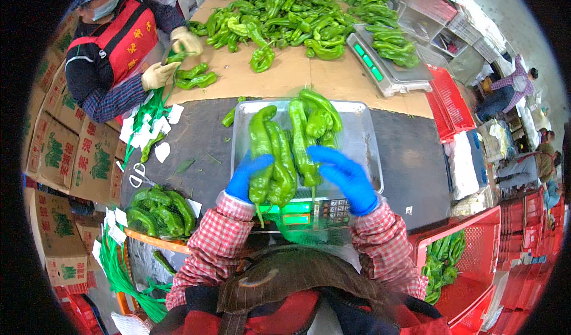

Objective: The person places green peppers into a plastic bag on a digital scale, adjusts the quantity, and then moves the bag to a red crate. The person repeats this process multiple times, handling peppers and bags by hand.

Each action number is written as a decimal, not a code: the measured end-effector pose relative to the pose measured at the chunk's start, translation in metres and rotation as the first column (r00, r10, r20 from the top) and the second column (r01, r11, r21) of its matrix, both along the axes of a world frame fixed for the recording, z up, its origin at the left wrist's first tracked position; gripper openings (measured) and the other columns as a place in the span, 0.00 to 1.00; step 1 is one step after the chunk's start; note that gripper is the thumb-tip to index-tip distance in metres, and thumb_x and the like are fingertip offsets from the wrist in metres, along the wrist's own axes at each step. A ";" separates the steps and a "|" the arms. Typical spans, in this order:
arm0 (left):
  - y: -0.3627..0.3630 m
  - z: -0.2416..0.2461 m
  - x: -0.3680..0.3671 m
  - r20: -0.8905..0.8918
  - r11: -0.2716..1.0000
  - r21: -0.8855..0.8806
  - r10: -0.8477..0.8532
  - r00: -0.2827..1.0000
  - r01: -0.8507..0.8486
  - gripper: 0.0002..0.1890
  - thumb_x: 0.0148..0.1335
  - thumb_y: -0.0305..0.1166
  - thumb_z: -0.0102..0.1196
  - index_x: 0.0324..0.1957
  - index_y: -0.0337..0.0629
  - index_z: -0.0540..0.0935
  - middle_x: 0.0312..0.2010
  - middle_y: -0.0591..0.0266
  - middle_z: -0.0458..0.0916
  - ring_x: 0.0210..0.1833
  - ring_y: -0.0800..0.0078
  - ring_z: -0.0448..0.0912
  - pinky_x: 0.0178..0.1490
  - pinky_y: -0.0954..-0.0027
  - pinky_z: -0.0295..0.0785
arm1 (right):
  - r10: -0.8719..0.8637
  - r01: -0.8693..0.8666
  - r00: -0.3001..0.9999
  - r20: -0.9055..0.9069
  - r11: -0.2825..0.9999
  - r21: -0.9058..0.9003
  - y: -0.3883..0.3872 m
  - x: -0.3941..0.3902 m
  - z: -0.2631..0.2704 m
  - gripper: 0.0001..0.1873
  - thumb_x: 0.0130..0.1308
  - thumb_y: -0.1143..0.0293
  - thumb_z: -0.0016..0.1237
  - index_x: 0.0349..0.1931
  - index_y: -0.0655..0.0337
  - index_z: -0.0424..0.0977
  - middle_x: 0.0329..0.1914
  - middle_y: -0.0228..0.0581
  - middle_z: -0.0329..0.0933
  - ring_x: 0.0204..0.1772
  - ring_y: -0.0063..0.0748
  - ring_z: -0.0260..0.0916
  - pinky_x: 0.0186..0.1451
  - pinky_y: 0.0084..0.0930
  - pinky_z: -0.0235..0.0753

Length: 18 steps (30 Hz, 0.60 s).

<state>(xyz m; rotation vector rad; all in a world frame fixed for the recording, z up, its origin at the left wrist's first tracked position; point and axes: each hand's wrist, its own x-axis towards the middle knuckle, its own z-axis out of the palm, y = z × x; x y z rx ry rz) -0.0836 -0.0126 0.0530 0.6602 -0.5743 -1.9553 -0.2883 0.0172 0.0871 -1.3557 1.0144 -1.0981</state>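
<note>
Long green peppers point(271, 156) lie lengthwise over the metal pan point(357, 156) of a digital scale. Green mesh netting point(296, 232) shows around them and trails below the scale's keypad point(335, 211) towards my body. My left hand point(245, 179), in a blue glove, wraps the left-hand peppers, with a digit lying across the nearest one. Their tips hang over the lit display point(285, 214). My right hand point(345, 176), also blue-gloved, is at the right side of the other peppers point(305, 143), slightly blurred, its fingers apart. Whether its fingertips touch pepper or net is unclear.
Across the table, a co-worker's gloved hands point(160, 74) hold green netting. A pepper heap point(285, 14) and a second scale point(388, 61) stand beyond. At left are scissors point(137, 175), netted peppers point(160, 212) and tagged nets point(120, 263). A red crate point(477, 268) stands right.
</note>
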 end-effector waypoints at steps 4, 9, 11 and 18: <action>0.004 -0.003 0.009 -0.113 0.987 0.158 0.045 0.993 -0.027 0.23 0.49 0.34 0.49 0.49 0.37 0.65 0.42 0.53 0.72 0.43 0.62 0.72 0.48 0.63 0.67 | -0.365 0.364 0.930 0.028 0.930 0.048 -0.023 -0.031 -0.026 0.20 0.55 0.73 0.42 0.50 0.62 0.63 0.49 0.37 0.65 0.50 0.26 0.61 0.51 0.20 0.62; 0.003 -0.012 0.011 -0.135 0.984 0.175 0.061 0.989 -0.037 0.25 0.50 0.35 0.48 0.50 0.37 0.64 0.44 0.52 0.71 0.44 0.60 0.71 0.49 0.61 0.66 | -0.359 0.318 0.921 0.151 0.917 0.240 -0.048 -0.021 -0.053 0.27 0.54 0.72 0.46 0.55 0.63 0.55 0.51 0.39 0.63 0.50 0.26 0.62 0.49 0.20 0.64; 0.005 -0.003 0.008 -0.163 0.982 0.188 0.037 0.986 -0.006 0.25 0.50 0.37 0.47 0.51 0.37 0.64 0.44 0.51 0.71 0.45 0.59 0.71 0.50 0.61 0.65 | -0.254 0.217 0.941 0.222 0.960 0.179 -0.062 -0.020 -0.060 0.29 0.52 0.73 0.48 0.55 0.66 0.53 0.51 0.42 0.62 0.50 0.29 0.63 0.49 0.21 0.65; 0.005 0.003 0.011 -0.327 0.989 0.147 0.045 0.944 0.004 0.27 0.53 0.43 0.43 0.53 0.37 0.61 0.48 0.50 0.67 0.48 0.58 0.68 0.52 0.60 0.63 | -0.123 -0.085 0.831 0.543 0.936 0.343 -0.054 -0.021 -0.036 0.25 0.53 0.72 0.44 0.53 0.62 0.57 0.46 0.40 0.65 0.47 0.32 0.65 0.47 0.24 0.68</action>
